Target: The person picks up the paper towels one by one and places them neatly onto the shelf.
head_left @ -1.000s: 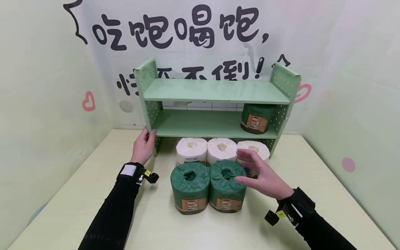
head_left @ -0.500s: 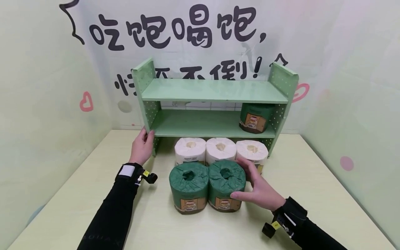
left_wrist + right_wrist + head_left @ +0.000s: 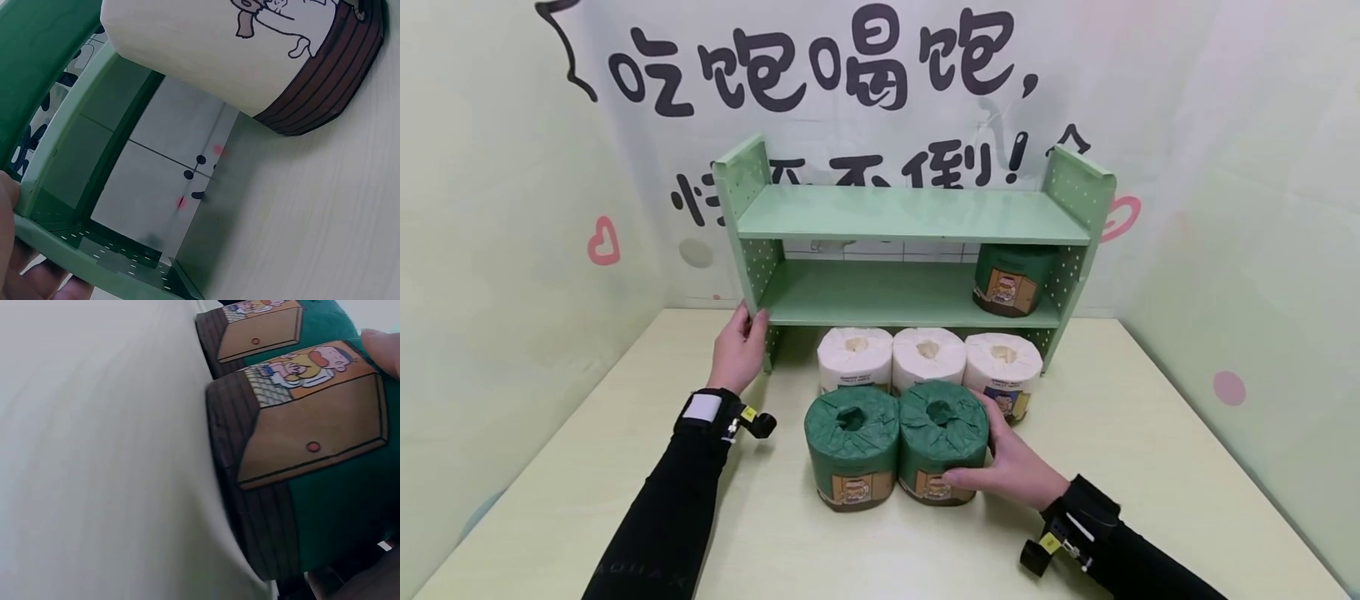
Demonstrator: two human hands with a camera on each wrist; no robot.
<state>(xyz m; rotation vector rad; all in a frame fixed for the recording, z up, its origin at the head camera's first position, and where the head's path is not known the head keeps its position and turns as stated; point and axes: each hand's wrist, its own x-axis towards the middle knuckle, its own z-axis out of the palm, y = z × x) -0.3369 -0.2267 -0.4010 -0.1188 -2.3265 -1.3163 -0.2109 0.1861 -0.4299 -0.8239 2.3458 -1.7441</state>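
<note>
My right hand grips the right one of two green-wrapped toilet paper rolls, thumb across its front and fingers round its far side. That roll stands on the table against the left green roll. In the right wrist view, the thumb lies at the upper edge of the gripped roll's printed picture. My left hand holds the lower left side panel of a pale green two-board shelf; the left wrist view shows its fingers behind the panel's edge.
Three white toilet paper rolls stand in a row below the shelf's lower board, behind the green pair. Another green roll sits at the right end of that board. Fabric walls with printed lettering enclose the table.
My right hand has come down and leftward from above the rolls and closed round the right green roll. The left hand keeps its hold on the shelf. The head view has shifted slightly.
</note>
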